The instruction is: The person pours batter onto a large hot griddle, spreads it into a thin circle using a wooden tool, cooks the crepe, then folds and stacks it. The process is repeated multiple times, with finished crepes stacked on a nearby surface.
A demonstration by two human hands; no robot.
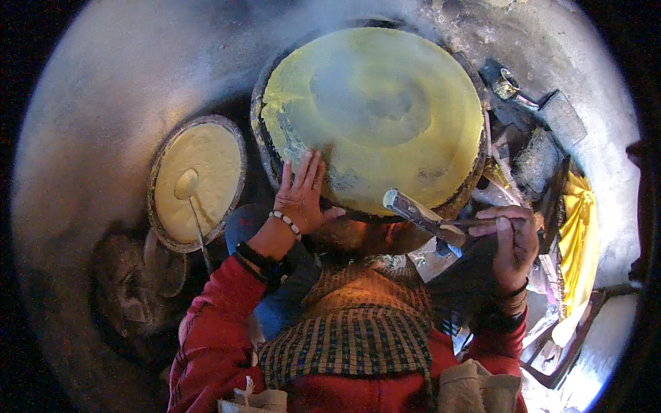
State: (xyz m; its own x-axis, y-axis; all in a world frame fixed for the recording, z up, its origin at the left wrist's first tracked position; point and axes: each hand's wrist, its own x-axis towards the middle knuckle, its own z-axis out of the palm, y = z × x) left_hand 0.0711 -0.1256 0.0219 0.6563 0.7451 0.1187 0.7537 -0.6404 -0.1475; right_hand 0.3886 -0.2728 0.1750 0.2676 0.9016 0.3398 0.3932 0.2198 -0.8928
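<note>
My left hand (303, 199) reaches over the near left edge of a large round griddle (263, 149), fingers spread, with nothing in it; whether the fingertips touch the surface I cannot tell. A thin yellow layer of batter (377, 160) covers the griddle, patchy along its left side, and steam hangs over it. Between the fingers of my right hand (508, 237) is the thin handle of a wooden spreader (426, 214), its flat, batter-smeared head above the griddle's near right rim. To the left, a round bowl (151, 199) holds pale batter (181, 155) with a metal ladle (187, 185) in it.
An orange glow (395, 232) shows beneath the griddle's near edge. At the right lie a metal cup (505, 85), grey blocks (563, 118) and a yellow cloth (578, 232). A checked cloth (351, 340) covers my lap. A dark hollow (129, 289) is at the lower left.
</note>
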